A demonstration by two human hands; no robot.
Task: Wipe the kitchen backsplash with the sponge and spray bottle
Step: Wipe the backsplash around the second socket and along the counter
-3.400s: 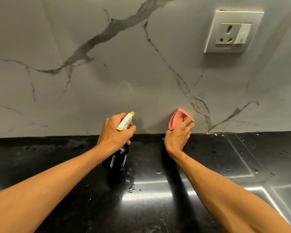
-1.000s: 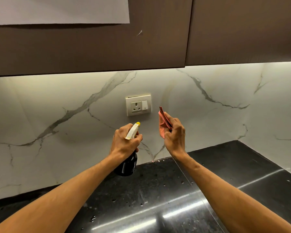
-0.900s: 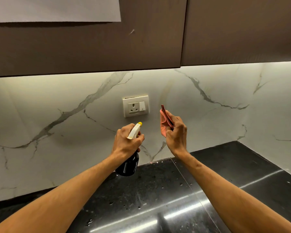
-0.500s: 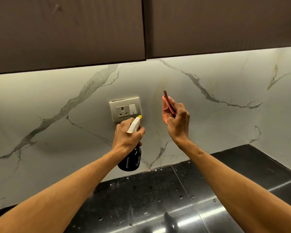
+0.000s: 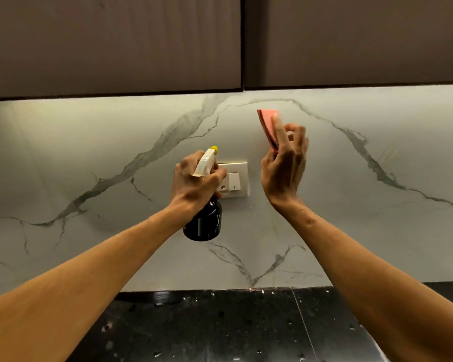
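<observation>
Left hand (image 5: 194, 184) is closed round the neck of a small round black spray bottle (image 5: 204, 223) with a white trigger head and a little yellow nozzle tip. The fingers are curled tight around it just under the head, and the dark body hangs out below the fist. The nozzle points up and away, toward the wall.

Right hand (image 5: 283, 173) is up a bit higher, with the back of the hand facing the camera. It holds a thin flat pink sponge (image 5: 266, 121). One finger lies fairly straight along the sponge's face and the rest are bent in behind it. The sponge stands on edge and sticks up out of the top of the hand. It's right in front of the wall, but honestly I can't tell if it's actually touching.

Both hands are held up in front of the white marble-look backsplash (image 5: 89, 152) with grey veins, and both bare forearms come in from the bottom corners. The bottle hand partly covers a cream socket-and-switch plate (image 5: 237, 178) on that wall, and the sponge is up and to the right of the plate.

Above the backsplash there's a pair of flat dark brown cabinet doors (image 5: 115, 43) with a thin gap between them, and the sponge's top edge is just under them. At the bottom is a glossy black speckled stone countertop (image 5: 220, 325) with pale flecks scattered along the back edge and a thin seam line running across it.
</observation>
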